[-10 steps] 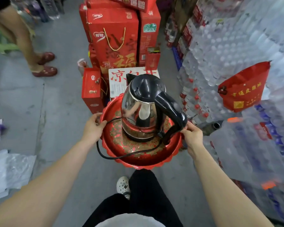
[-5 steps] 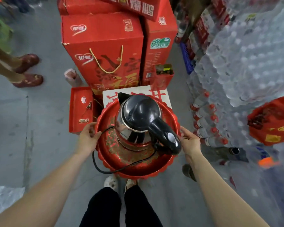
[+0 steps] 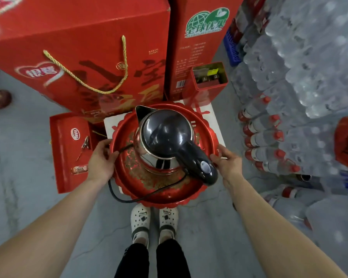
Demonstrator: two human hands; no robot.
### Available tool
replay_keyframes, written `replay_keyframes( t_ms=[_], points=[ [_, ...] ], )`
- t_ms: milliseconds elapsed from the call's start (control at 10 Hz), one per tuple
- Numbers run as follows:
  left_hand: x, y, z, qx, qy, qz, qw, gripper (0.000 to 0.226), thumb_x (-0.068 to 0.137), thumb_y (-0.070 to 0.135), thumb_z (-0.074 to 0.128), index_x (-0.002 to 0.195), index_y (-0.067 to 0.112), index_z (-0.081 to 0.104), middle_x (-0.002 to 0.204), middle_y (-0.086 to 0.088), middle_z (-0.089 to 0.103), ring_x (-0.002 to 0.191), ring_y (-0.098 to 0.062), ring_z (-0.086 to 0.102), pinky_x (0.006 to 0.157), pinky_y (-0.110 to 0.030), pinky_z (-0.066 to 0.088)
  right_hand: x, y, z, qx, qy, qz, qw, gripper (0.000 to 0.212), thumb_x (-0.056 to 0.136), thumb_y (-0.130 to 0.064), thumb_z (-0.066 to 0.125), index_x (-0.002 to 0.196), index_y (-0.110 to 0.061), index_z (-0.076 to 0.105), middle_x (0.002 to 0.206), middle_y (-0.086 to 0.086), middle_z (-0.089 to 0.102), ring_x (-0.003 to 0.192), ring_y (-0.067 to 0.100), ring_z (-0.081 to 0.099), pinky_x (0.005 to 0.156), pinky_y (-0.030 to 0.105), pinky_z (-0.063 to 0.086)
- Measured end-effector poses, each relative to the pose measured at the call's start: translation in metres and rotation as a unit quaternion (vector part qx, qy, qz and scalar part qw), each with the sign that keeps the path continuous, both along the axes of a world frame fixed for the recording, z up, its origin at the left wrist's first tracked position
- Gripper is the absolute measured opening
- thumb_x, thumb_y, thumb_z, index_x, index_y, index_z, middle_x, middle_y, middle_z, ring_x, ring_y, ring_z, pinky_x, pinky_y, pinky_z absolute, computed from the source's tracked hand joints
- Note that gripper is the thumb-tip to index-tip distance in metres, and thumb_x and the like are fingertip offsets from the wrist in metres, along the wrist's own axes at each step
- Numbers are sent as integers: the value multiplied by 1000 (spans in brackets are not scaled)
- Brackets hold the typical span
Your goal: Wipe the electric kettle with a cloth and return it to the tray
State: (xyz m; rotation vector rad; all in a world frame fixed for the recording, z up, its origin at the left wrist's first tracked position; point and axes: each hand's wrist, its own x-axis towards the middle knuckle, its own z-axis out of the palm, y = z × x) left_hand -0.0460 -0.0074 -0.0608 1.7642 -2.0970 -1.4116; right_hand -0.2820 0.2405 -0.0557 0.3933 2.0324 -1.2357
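Gripping the tray (image 3: 129, 194) rim, left hand (image 3: 100, 162) and right hand (image 3: 228, 164) fingers curl around it; kettle (image 3: 165, 141) sits inside, no cloth visible, wiping seemingly unstarted.

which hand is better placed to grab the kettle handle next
Right, probably. The kettle handle points toward the right hand, which grips the tray rim beside it. The left hand holds the opposite rim.

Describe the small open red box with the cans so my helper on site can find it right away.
Start at the tall red carton with the green globe logo behind the round red tray holding the steel kettle with the black lid. At that carton's foot, on its right, stands the small open-topped red box. Unlike the closed cartons around it, it shows can tops and a yellow-green slip inside.
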Motion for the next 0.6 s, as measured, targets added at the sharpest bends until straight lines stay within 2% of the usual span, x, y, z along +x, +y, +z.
replay_keyframes(
  t_ms=[100,200,300,400,500,600],
  points=[
    [-5,-4,-11,-16,-1,-3,1000,35,92,14,59,127,19,54,86,0,59,85,-24,57,77,-35,44,-2,-3,-9,7,1,-11,1000,53,88,8,69,137,-10,60,120,11,70,82,12,67,64,17,58],
    [-7,-9,-17,-15,-6,-3,1000,34,92,12,59,126,18,54,82,-2,57,83,-25,57,76,-35,43,0,-6,-15,21,-10,-25,999,53,86,8,70,136,-11,62,119,14,69,90,22,67,91,41,60],
    [-6,-14,-25,-18,-7,-9,1000,35,92,13,60,125,19,53,90,-14,61,84,-29,59,79,-39,49,3,-6,-26,28,-13,-30,999,55,84,7,74,134,-14,63,125,12,68,109,29,67,98,52,56],
    [-9,-18,-26,-17,-23,-21,999,36,93,16,59,128,21,53,93,-13,63,88,-29,61,84,-44,51,6,-8,-29,43,-7,-19,999,54,85,4,74,134,-16,64,125,5,66,116,32,66,100,52,55],
    [-6,-23,-31,-10,-42,-41,998,42,93,19,58,134,24,51,108,-13,65,101,-33,62,93,-49,51,9,-4,-27,57,2,37,998,53,90,0,70,138,-18,60,134,7,63,119,30,64,102,52,54],
    [0,-28,-34,6,-54,-43,998,50,93,17,57,140,28,48,122,-12,62,111,-33,60,98,-48,47,6,1,-13,53,5,84,995,57,93,-2,66,146,-17,51,112,0,67,111,24,65,105,47,51]
  ],
)
